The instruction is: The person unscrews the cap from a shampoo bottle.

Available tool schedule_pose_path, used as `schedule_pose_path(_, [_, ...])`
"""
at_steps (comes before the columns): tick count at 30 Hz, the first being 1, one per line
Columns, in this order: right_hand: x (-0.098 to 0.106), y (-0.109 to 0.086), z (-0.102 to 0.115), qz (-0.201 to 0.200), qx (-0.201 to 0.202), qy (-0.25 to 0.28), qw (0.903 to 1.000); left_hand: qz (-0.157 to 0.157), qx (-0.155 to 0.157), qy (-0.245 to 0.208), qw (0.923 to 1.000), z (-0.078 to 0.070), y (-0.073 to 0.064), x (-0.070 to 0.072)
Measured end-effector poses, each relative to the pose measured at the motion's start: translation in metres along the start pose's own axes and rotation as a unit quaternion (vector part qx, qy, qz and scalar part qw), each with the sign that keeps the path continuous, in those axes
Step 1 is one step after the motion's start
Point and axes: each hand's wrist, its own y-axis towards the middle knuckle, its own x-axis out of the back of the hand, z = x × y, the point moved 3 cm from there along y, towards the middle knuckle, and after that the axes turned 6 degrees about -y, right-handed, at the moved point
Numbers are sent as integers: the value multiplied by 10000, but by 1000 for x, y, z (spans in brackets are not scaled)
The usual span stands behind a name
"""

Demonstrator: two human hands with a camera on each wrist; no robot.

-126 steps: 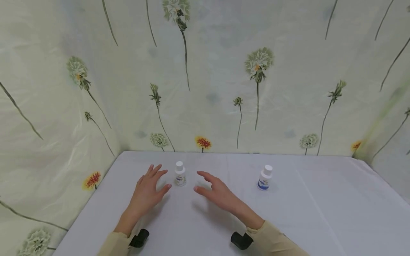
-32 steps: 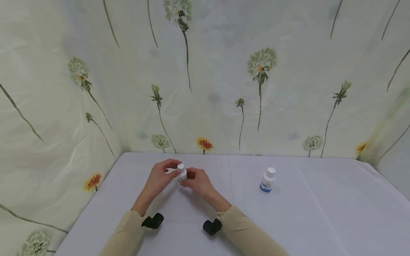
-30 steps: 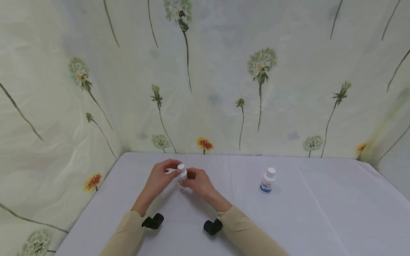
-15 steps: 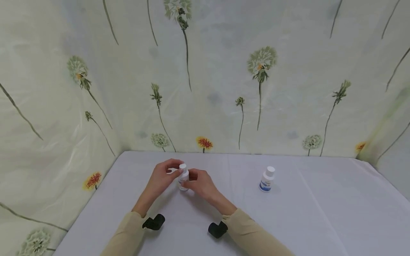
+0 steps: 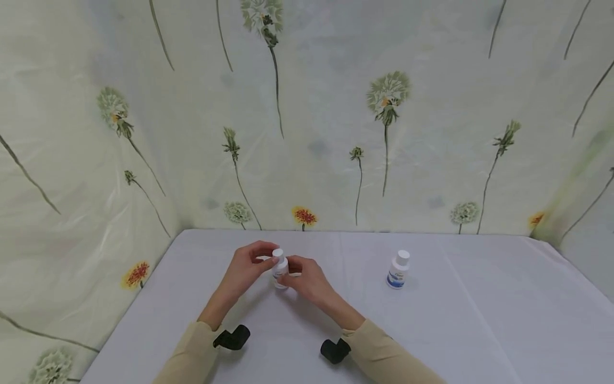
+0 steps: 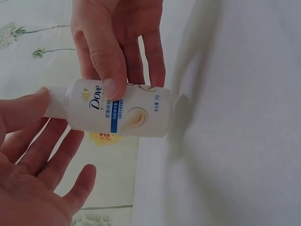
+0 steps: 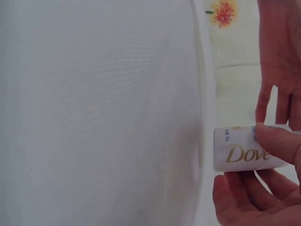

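Note:
A small white Dove bottle (image 5: pixel 281 268) stands between my two hands at the left middle of the table, in the head view. My left hand (image 5: pixel 243 269) pinches its white cap (image 6: pixel 57 102) between thumb and fingers. Around the bottle's body is my right hand (image 5: pixel 312 281), its thumb pressed on the label. The left wrist view shows the printed front of the bottle with gold and blue marks, and both thumbs on it. In the right wrist view, fingers cover the cap end and part of the lettering.
A second white bottle (image 5: pixel 397 271) with a blue label band stands upright to the right. White cloth (image 5: pixel 455 330) covers the table. Behind and to the left hangs a flower-print sheet (image 5: pixel 316 106). Black wrist cameras (image 5: pixel 232 337) sit at both cuffs.
Both hands, first spread apart beside the bottle, have closed in and taken hold of it. Over the last second, hands and bottle have shifted slightly right and nearer. The second bottle stays put.

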Motion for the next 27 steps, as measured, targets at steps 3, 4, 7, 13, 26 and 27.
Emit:
schedule_pose_path(3, [3,-2,1,-14,18,-29,10000,50,36,-125,9999,-2,-1,-2])
schedule_pose_path(4, [4,-3,1,-21,24,-26,10000,80,52,-145,9998,-7,-2,-2])
schedule_pose_path(7, [7,-6,0,-45,29,-16,10000,181,71,-191,9996,-20,-5,-5])
schedule_pose_path(13, [14,-16,0,-34,57,-50,10000,397,173,-380,9983,-12,-2,-10])
schedule_pose_path(26, [28,-32,3,-98,123,45,9999,656,78,-569,9962,-24,-5,-21])
schedule_pose_path(27, [28,-33,3,-103,112,35,9999,669,72,-576,9961,-24,-6,-22])
